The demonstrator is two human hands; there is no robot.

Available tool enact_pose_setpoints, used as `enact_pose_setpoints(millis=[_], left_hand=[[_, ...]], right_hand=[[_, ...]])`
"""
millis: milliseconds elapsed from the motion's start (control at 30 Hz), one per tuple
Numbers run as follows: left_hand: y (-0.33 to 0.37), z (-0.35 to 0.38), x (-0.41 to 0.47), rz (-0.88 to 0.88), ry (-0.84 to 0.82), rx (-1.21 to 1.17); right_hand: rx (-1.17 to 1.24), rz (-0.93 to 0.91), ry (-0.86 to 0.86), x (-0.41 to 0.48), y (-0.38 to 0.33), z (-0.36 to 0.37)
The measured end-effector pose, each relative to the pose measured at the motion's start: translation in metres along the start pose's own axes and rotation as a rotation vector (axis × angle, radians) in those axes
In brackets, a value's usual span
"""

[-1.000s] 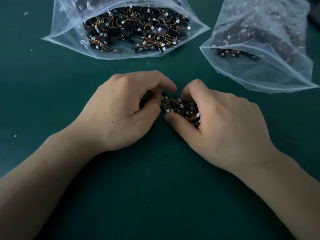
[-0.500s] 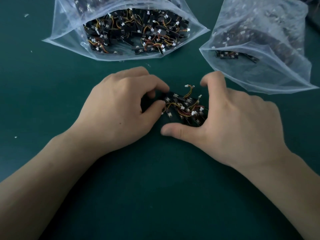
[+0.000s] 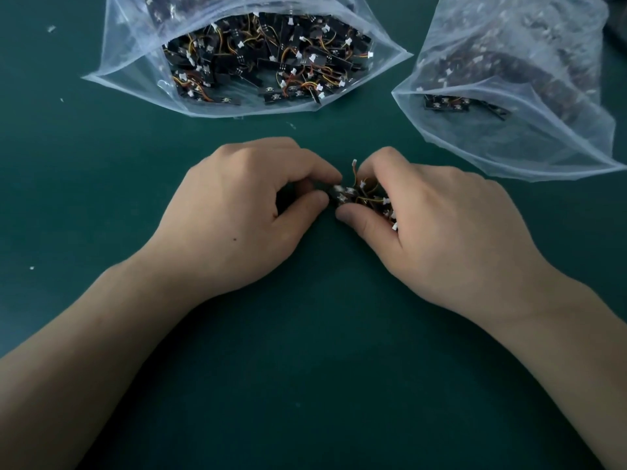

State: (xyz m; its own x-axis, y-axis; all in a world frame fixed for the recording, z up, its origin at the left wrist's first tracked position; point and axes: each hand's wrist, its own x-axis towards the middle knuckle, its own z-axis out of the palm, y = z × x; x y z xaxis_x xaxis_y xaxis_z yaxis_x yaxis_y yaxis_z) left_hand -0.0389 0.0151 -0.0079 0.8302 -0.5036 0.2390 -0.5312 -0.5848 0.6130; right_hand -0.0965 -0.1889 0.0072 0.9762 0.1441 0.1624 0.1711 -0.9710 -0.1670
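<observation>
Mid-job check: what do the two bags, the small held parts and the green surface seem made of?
The left bag and right bag look like thin clear plastic film: glossy, creased, contents showing through. The small parts are matte black pieces, probably circuit boards, with orange insulated wires and white plastic connectors. The green surface is matte, without glare, perhaps a rubber or felt mat.

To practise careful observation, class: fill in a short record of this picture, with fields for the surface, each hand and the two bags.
surface: dark green table
left hand: pinches the left end of the cluster of wired parts
right hand: curled round the same cluster, thumb on its near side
left bag: clear plastic, mouth open, full of black parts with coloured wires
right bag: clear plastic, mouth open, dark parts inside
</observation>
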Motion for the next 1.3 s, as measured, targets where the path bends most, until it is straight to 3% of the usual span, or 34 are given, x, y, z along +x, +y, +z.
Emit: enact_pose_setpoints(millis=[767,1300], left_hand=[[0.002,-0.001,0.0,-0.021,-0.019,0.054],[0.006,-0.002,0.0,-0.061,-0.038,0.072]], right_hand=[[-0.026,-0.094,0.03,0.003,0.0,0.003],[0.247,-0.086,0.035,0.006,0.013,0.002]])
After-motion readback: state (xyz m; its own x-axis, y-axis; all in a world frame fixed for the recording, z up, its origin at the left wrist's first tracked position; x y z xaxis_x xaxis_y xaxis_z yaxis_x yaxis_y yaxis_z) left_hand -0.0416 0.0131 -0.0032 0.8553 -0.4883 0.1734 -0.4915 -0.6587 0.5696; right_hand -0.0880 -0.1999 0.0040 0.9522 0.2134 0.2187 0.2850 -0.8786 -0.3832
